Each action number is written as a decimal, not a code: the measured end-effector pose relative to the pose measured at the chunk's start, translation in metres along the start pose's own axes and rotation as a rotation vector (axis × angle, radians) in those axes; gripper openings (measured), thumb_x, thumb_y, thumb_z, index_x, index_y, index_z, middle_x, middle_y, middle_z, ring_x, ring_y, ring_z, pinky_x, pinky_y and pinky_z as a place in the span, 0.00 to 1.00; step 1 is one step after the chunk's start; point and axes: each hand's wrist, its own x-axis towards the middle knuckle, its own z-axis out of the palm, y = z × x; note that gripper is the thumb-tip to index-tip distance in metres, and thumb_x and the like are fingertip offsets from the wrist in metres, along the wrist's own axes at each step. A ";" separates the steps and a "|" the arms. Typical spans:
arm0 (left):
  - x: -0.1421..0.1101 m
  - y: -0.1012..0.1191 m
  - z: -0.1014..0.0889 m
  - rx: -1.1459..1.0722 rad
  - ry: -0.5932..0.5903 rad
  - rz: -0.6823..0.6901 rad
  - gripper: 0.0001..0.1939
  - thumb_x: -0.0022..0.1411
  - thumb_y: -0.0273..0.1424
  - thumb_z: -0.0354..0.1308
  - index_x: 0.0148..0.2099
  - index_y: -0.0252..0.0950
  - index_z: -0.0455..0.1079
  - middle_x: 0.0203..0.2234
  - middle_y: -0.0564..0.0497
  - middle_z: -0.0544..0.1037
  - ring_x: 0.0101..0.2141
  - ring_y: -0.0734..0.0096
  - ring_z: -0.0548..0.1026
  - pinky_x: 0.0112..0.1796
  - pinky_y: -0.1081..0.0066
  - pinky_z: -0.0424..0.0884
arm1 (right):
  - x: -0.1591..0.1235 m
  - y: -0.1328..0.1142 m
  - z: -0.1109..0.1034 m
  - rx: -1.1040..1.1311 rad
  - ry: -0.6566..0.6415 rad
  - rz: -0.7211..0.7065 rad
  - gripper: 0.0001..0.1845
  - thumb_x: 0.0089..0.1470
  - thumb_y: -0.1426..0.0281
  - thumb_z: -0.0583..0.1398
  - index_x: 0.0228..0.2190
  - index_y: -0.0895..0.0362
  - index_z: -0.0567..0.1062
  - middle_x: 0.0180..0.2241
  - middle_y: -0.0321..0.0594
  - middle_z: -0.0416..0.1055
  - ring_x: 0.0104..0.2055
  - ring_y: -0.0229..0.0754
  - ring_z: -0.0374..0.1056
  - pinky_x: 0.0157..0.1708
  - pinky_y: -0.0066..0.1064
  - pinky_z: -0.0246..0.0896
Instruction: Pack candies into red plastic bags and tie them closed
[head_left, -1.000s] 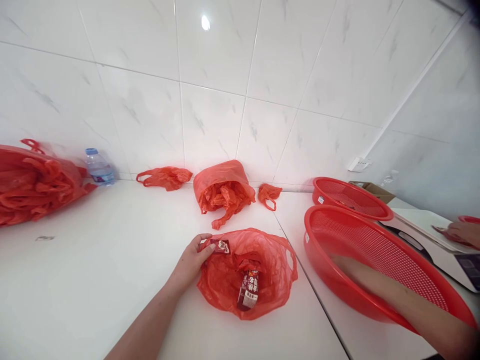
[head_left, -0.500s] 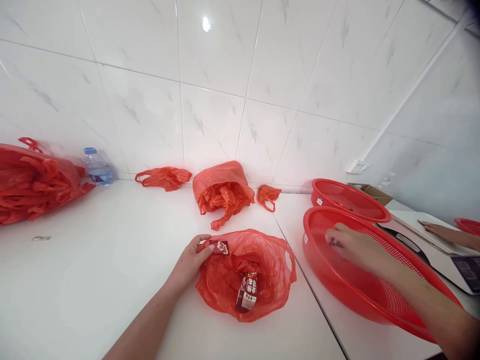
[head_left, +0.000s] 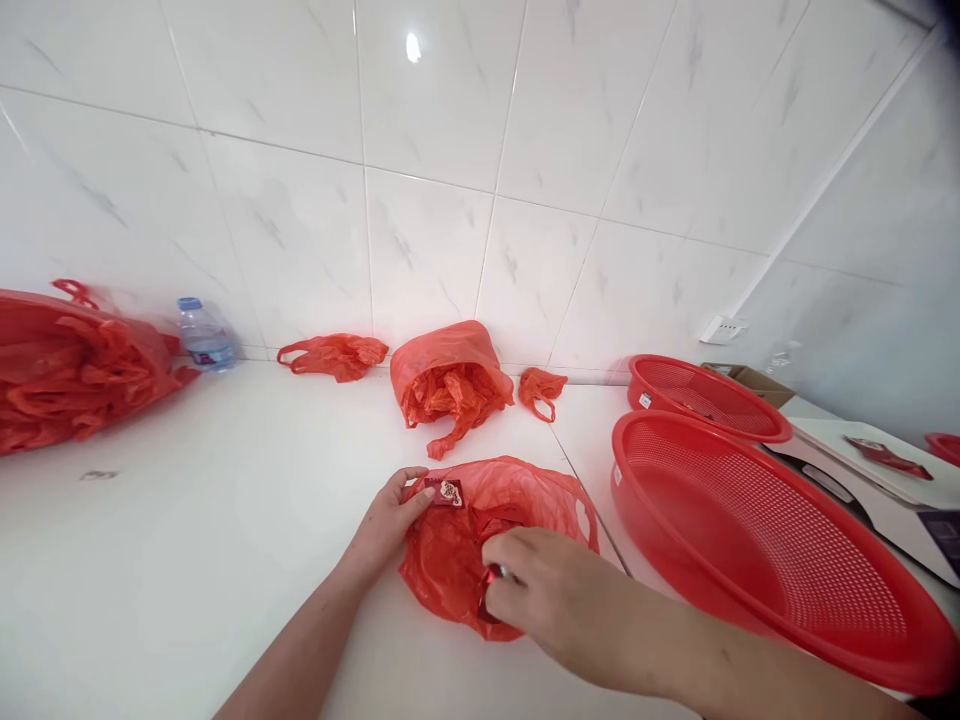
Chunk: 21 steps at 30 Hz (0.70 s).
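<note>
My left hand (head_left: 390,515) pinches the left rim of a red plastic bag (head_left: 442,590) lying open on the white table. A small dark red packet with pale print (head_left: 448,492) sits under its thumb. Over the bag's mouth is my right hand (head_left: 555,595), its fingers closed on a dark red snack packet (head_left: 491,578), of which only a shiny end shows. My fingers hide most of the bag's contents.
Two red perforated baskets (head_left: 750,530) stand to the right, beside a scale (head_left: 817,480) bearing a dark red packet (head_left: 889,457). Crumpled red bags (head_left: 450,385) and a water bottle (head_left: 205,335) line the wall. A large bulging bag (head_left: 75,370) is far left.
My right hand has moved left from the near basket to the bag. Another person's hand has left the scale, where a dark red packet now shows. My left hand keeps its hold.
</note>
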 end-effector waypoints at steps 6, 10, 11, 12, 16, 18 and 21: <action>-0.001 0.003 0.001 0.126 0.038 0.016 0.22 0.54 0.44 0.59 0.48 0.39 0.63 0.28 0.53 0.76 0.25 0.71 0.72 0.28 0.72 0.67 | 0.023 0.027 0.047 -0.083 -0.111 -0.011 0.12 0.48 0.82 0.55 0.34 0.57 0.69 0.39 0.42 0.64 0.37 0.42 0.59 0.35 0.33 0.56; -0.001 0.004 0.002 0.149 0.032 0.018 0.23 0.54 0.43 0.59 0.48 0.38 0.63 0.24 0.55 0.73 0.23 0.73 0.69 0.27 0.72 0.67 | 0.033 0.051 0.063 0.094 -0.082 0.194 0.12 0.45 0.80 0.59 0.33 0.55 0.70 0.38 0.38 0.64 0.37 0.41 0.61 0.33 0.31 0.55; -0.001 0.005 0.002 0.155 0.035 0.015 0.23 0.54 0.43 0.59 0.48 0.38 0.63 0.23 0.56 0.72 0.23 0.73 0.69 0.27 0.72 0.67 | 0.034 0.055 0.065 0.152 -0.068 0.226 0.12 0.44 0.80 0.60 0.33 0.54 0.70 0.37 0.37 0.65 0.37 0.40 0.61 0.33 0.30 0.55; -0.001 0.005 0.002 0.165 0.041 0.009 0.23 0.53 0.43 0.59 0.48 0.38 0.63 0.22 0.56 0.71 0.23 0.73 0.69 0.27 0.72 0.66 | 0.035 0.058 0.067 0.203 -0.052 0.254 0.12 0.44 0.80 0.60 0.32 0.54 0.70 0.36 0.36 0.65 0.37 0.40 0.62 0.32 0.29 0.55; -0.001 0.005 0.001 0.202 0.044 0.004 0.23 0.54 0.43 0.58 0.49 0.39 0.63 0.18 0.58 0.69 0.23 0.71 0.69 0.26 0.73 0.64 | 0.042 0.065 0.067 0.310 0.047 0.369 0.11 0.46 0.82 0.57 0.29 0.54 0.69 0.32 0.35 0.66 0.36 0.39 0.63 0.32 0.29 0.56; -0.002 0.005 0.000 0.204 0.039 -0.001 0.23 0.54 0.44 0.58 0.49 0.39 0.62 0.19 0.57 0.71 0.23 0.71 0.70 0.26 0.73 0.64 | 0.047 0.067 0.064 0.324 0.157 0.437 0.09 0.49 0.80 0.55 0.30 0.54 0.70 0.33 0.36 0.67 0.38 0.40 0.64 0.34 0.31 0.58; -0.002 0.006 0.000 0.204 0.038 -0.025 0.25 0.53 0.45 0.58 0.50 0.40 0.62 0.20 0.57 0.72 0.23 0.71 0.71 0.26 0.72 0.65 | 0.053 0.069 0.054 0.327 0.328 0.530 0.08 0.49 0.73 0.59 0.34 0.54 0.70 0.39 0.38 0.67 0.43 0.44 0.63 0.41 0.35 0.60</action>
